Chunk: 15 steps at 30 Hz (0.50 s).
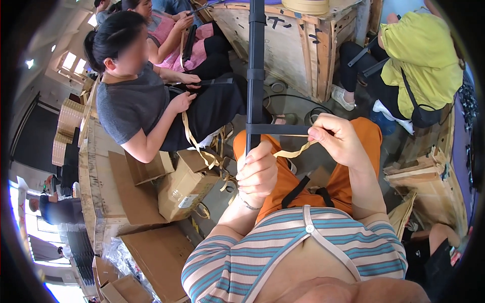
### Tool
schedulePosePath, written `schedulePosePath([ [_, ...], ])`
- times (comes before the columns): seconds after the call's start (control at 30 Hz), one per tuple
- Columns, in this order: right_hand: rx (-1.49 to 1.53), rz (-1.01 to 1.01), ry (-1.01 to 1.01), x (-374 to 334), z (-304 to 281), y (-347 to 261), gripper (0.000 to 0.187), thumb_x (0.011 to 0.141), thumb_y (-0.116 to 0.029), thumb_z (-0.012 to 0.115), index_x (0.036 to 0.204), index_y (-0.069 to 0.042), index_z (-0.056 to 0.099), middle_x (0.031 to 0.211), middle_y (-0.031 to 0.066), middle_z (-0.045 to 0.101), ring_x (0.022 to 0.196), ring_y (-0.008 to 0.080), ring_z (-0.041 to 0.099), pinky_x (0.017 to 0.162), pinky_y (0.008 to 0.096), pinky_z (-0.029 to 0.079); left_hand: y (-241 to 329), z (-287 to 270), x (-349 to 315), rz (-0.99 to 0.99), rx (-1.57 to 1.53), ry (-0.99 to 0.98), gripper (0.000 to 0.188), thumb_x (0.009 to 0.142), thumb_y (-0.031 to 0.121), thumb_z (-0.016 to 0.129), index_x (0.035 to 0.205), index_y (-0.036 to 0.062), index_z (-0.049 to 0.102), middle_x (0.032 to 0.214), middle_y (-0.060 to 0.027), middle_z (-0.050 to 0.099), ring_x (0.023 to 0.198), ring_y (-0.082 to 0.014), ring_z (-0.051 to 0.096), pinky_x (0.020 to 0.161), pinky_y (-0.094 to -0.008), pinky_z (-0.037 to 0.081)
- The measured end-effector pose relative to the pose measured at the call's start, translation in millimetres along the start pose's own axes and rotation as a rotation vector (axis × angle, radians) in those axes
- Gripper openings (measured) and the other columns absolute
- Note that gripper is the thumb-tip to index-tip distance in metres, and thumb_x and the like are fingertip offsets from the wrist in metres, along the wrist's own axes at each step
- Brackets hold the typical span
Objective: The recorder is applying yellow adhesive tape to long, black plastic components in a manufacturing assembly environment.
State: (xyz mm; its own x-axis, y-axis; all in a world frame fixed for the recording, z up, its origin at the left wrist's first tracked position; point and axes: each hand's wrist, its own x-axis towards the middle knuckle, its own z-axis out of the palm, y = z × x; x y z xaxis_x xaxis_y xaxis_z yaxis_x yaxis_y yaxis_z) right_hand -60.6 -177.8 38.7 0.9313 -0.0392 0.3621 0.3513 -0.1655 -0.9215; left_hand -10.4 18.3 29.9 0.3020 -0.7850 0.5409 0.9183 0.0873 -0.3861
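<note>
Head view: brown cardboard box (183, 188) beside left hand (257, 173).

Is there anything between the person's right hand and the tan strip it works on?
Nothing visible. The right hand already pinches the tan strip at the black crossbar, while the left hand grips the black upright bar.

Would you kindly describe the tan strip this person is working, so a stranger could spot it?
Find the black rod running down the picture's middle. Between the left hand and right hand runs the tan strip; unlike other strips, it lies over orange trousers.
</note>
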Motion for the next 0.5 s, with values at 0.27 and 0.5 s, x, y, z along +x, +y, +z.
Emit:
schedulePosePath([
  [0.27, 0.025, 0.053, -0.023, 4, 6, 14, 0.021, 0.086, -0.016, 0.058, 0.074, 0.001, 0.058, 0.068, 0.0029, 0.053, 0.06, 0.0069, 0.047, 0.055, 0.0224, 0.038, -12, -13, 8, -0.084, -0.239, -0.169, 0.011, 0.083, -0.003, 0.039, 0.072, -0.0002, 0.037, 0.044, -0.0071, 0.043, 0.033, -0.0112, 0.041, 0.031, -0.0208, 0.037],
  [0.5, 0.078, 0.051, -0.103, 20, 19, 41, 0.019, 0.086, -0.017, 0.057, 0.077, 0.0, 0.061, 0.076, 0.0032, 0.054, 0.068, 0.0087, 0.049, 0.061, 0.0229, 0.04, -16, -27, 17, -0.169, -0.442, -0.239, 0.011, 0.081, -0.003, 0.037, 0.071, -0.0007, 0.037, 0.044, -0.0098, 0.043, 0.034, -0.0127, 0.04, 0.031, -0.0226, 0.035],
])
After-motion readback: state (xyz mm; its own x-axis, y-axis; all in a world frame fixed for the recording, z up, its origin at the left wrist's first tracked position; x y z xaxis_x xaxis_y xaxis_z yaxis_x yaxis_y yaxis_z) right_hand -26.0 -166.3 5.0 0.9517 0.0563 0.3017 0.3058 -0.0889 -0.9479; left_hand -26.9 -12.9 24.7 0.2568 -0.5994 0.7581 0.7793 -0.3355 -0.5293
